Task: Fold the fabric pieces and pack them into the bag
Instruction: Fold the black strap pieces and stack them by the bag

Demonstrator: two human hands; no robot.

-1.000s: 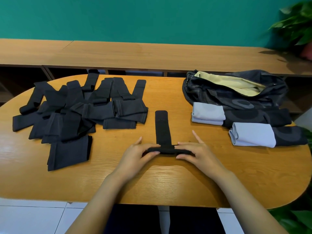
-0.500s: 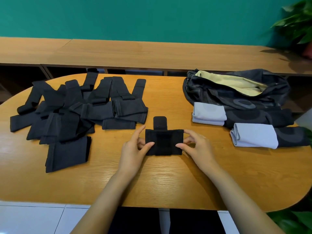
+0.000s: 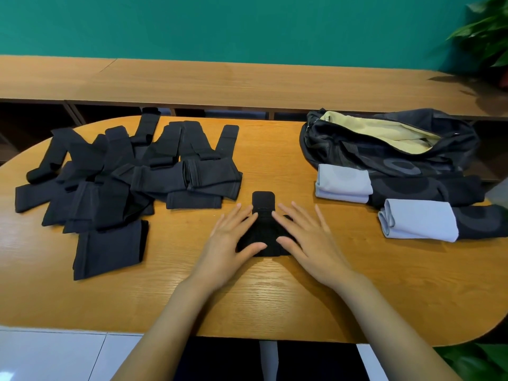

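Teal wall (image 3: 247,23) behind, long wooden bench (image 3: 247,81) beneath it, oval orange-brown wooden table (image 3: 275,298) in front.

Near the middle of the table, a little in from the front edge: small black ribbed fabric piece (image 3: 263,200), folded into a compact square with a short tab poking toward the far edge. Pinned flat by left hand (image 3: 231,243) on its left half and right hand (image 3: 305,237) on its right half, palms down, fingers straight and spread, gripping nothing, only pressing. Looks like the flattening stroke closing a fold; seems all but done with this piece.

Toward the left edge: loose heap of unfolded black fabric strips (image 3: 123,174), overlapping, well apart from the hands. Toward the far right corner: dark patterned soft bag (image 3: 384,149), unzipped, with pale yellow lining on show. Just in front of it, two folded grey-and-black bundles (image 3: 343,182), lying outside the bag.

Next move probably calls for curling the fingers round the folded square without letting the layers spring apart, perhaps tucking in the tab, then carrying it rightward to the bag's mouth. Far from finished overall, judging by the heap.
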